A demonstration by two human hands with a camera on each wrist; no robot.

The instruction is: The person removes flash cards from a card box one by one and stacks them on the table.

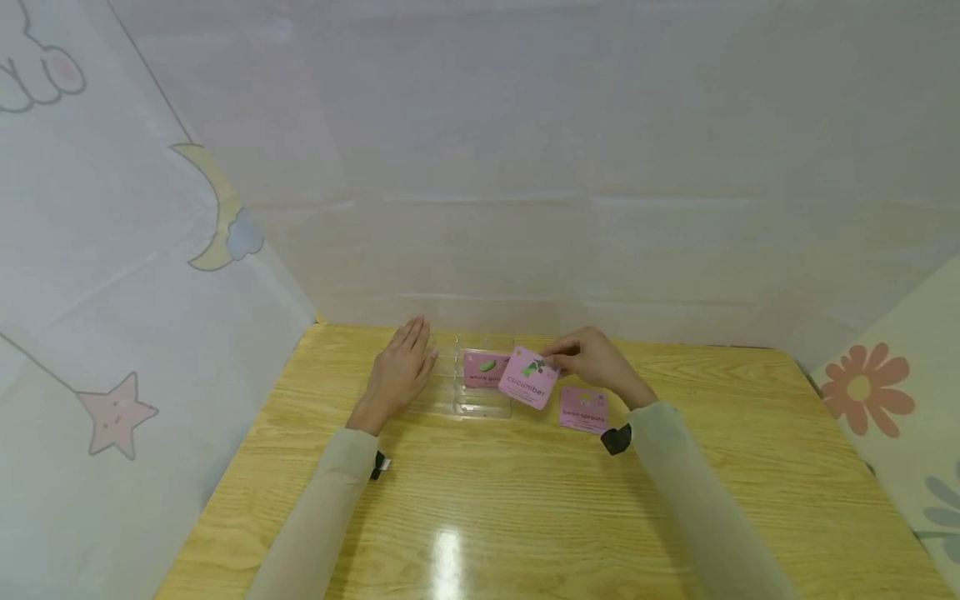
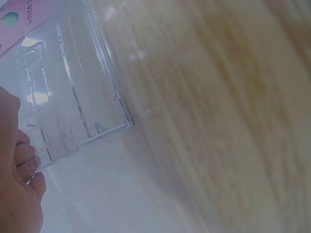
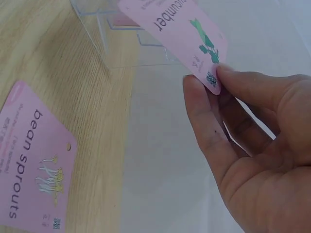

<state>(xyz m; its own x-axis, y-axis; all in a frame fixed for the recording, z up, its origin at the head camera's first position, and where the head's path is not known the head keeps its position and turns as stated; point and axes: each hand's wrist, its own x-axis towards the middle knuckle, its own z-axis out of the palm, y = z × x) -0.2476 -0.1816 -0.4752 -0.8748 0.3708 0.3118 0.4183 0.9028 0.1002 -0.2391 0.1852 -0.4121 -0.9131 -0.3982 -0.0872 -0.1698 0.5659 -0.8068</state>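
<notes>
My left hand (image 1: 401, 367) rests on the left part of a clear plastic card rack (image 1: 483, 410), its fingers straight and close together in the head view. In the left wrist view, part of the hand (image 2: 19, 179) lies at the rack's edge (image 2: 104, 136). A pink card reading "white go…" (image 1: 480, 380) stands in the rack, partly covered. Between thumb and fingers, my right hand (image 1: 597, 360) pinches a pink cucumber card (image 1: 527, 392) by its corner. That card is tilted, in front of the rack's right side. The right wrist view shows the pinched corner (image 3: 212, 80).
A pink bean sprouts card (image 1: 583, 419) lies on the wooden table (image 1: 480, 492), right of the rack and below my right hand. A pale wall covering (image 1: 525, 208) rises directly behind the table's back edge. Black straps (image 1: 617, 439) show at both sleeves.
</notes>
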